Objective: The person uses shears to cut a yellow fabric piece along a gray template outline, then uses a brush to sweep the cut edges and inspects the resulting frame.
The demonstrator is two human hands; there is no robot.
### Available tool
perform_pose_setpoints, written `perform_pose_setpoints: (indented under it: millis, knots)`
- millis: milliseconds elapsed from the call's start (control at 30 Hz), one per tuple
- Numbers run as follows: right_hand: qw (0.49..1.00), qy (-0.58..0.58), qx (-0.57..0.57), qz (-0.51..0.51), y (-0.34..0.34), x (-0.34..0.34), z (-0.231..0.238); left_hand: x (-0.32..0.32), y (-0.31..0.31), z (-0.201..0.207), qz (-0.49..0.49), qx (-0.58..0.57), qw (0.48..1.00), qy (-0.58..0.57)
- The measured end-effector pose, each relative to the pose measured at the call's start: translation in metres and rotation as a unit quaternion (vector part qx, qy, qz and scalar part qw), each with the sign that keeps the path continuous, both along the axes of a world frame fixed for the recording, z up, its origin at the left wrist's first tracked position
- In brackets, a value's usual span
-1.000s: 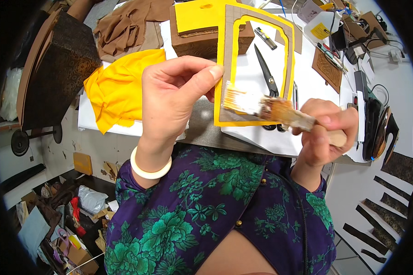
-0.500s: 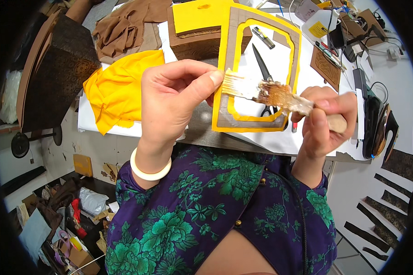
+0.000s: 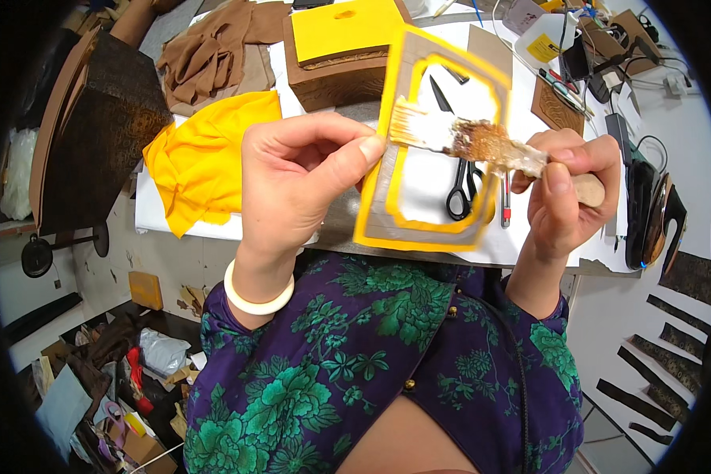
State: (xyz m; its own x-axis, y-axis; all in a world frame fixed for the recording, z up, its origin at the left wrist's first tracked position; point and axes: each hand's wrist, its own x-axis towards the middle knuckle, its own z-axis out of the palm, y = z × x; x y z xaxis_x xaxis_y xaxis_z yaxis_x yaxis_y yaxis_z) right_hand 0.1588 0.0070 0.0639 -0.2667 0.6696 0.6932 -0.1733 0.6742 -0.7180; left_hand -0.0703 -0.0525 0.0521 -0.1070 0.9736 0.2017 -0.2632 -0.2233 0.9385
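Note:
My left hand (image 3: 292, 170) pinches the left side of a frame-shaped panel (image 3: 379, 201), grey with yellow edges and a cut-out middle. The panel is held up above the table, tilted and blurred at its right side. Between the thumb and fingers of my right hand (image 3: 569, 186) is a flat paintbrush (image 3: 478, 141), its handle and ferrule caked with brown and whitish residue. The pale bristles point left and overlap the panel's left side; whether they touch it I cannot tell. Through the opening, black scissors (image 3: 457, 201) show on the white sheet below.
Yellow cloth (image 3: 213, 158) lies bunched at the left, with brown fabric (image 3: 205, 51) behind. A brown box (image 3: 332, 88) with a yellow top stands at the back. A red-tipped tool (image 3: 506, 205), a tooled brown panel (image 3: 557, 107) and a white jug (image 3: 545, 43) are on the right.
The panel has tilted, its lower edge shifting down and left. The brush has moved slightly up and right. Both hands keep their grips.

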Motion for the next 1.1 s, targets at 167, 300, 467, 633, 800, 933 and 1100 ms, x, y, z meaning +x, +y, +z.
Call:
perform_pose_setpoints:
  millis: [167,300,467,633,800,933,1100]
  knots:
    - [1.000,0.002,0.018,-0.016,0.002,-0.002,0.002,0.001,-0.001,-0.001,0.016,0.015,1.000,0.014]
    - [0.992,0.124,0.015,0.008,0.003,0.005,0.003,-0.001,-0.002,0.000,0.004,-0.024,1.000,-0.001]
    - [0.957,0.139,0.054,-0.249,0.026,-0.016,0.005,0.008,-0.003,-0.004,0.015,0.001,1.000,0.008]
    - [0.978,0.064,-0.016,-0.199,0.036,-0.031,-0.004,0.014,-0.006,-0.012,-0.006,0.056,0.996,0.063]
    - [0.988,-0.034,0.035,-0.149,0.037,-0.035,-0.004,0.008,0.005,0.002,-0.068,-0.015,0.997,-0.014]
    - [0.983,-0.089,-0.007,-0.160,0.028,-0.042,0.000,0.014,0.016,0.011,-0.024,-0.009,0.997,0.071]
    - [0.954,-0.077,0.173,-0.234,0.038,-0.018,-0.004,0.015,0.016,0.007,0.012,-0.020,0.998,0.054]
